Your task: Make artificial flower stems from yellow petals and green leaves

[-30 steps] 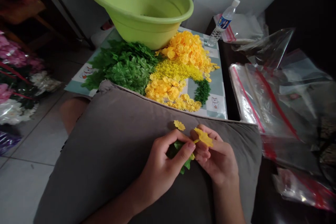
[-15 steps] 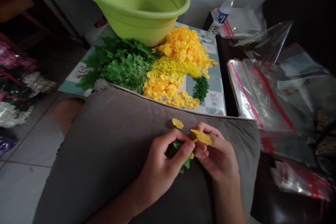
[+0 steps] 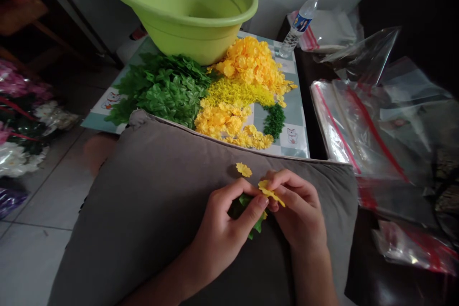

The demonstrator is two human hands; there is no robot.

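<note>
Over the grey cushion (image 3: 161, 201), my left hand (image 3: 227, 220) pinches an artificial flower stem, mostly hidden by the fingers, with green leaves (image 3: 256, 226) showing below the thumb. My right hand (image 3: 301, 205) has its thumb and fingertips closed on a yellow flower piece (image 3: 271, 193), right beside the left thumb. Just beyond the left fingers sits a small yellow blossom (image 3: 244, 169); whether it joins the held stem I cannot tell.
On the checked table (image 3: 297, 126) lie green leaves (image 3: 168, 86), orange-yellow petals (image 3: 254, 64), yellow flower pieces (image 3: 220, 119) and a dark green clump (image 3: 274, 122). Behind stand a green basin (image 3: 193, 33) and a bottle (image 3: 301, 23). Plastic bags (image 3: 358, 124) lie right, wrapped flowers (image 3: 21, 119) left.
The yellow flower piece has tilted flatter, its right edge now lower, and my right fingertips have come over onto it. My left hand has barely moved.
</note>
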